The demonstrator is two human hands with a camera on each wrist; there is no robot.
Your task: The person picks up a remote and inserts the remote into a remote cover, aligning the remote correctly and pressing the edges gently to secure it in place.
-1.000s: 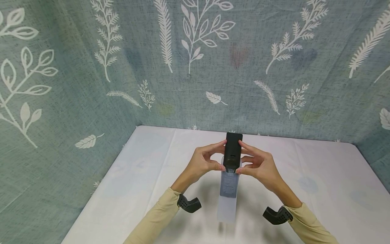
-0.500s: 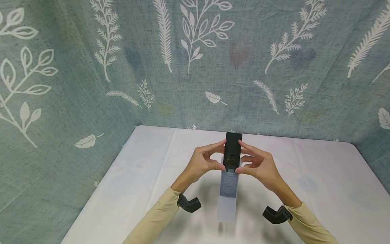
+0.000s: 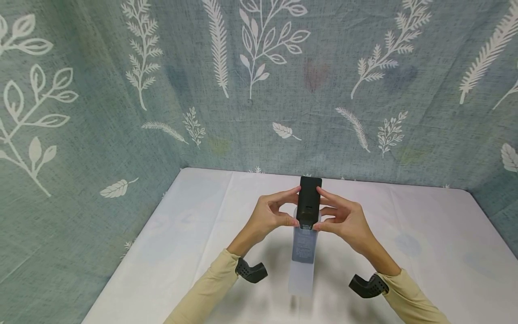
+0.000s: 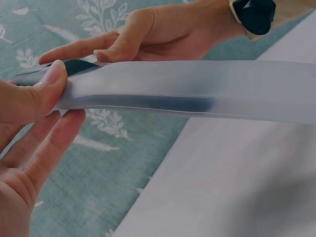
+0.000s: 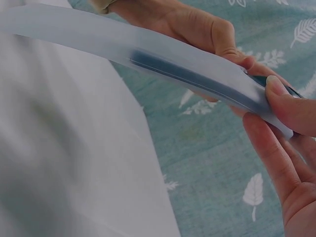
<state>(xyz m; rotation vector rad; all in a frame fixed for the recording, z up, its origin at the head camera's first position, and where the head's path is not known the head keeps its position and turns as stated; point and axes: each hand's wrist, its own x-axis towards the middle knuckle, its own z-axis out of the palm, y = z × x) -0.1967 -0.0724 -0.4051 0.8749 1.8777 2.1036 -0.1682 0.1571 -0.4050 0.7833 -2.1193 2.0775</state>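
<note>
A flat black rectangular device (image 3: 309, 198) with small print at its lower end sits partly inside a long frosted plastic sleeve (image 3: 301, 279). Its upper part sticks out, while the lower part shows dark through the plastic. From the left, my left hand (image 3: 272, 213) pinches the sleeve's mouth with the device, thumb low and index finger near the top. My right hand (image 3: 344, 220) mirrors this grip on the right side. Close up, the left thumb (image 4: 53, 74) presses on the sleeve's end with fingers beneath, and so does the right thumb (image 5: 281, 94). The sleeve's loose end hangs toward me above the table.
A white-covered table (image 3: 194, 216) lies below, with soft shadows under the sleeve. Blue-green leaf-patterned cloth (image 3: 243, 130) rises behind it and on both sides. Black wrist cameras sit on the left wrist (image 3: 251, 271) and right wrist (image 3: 368, 286).
</note>
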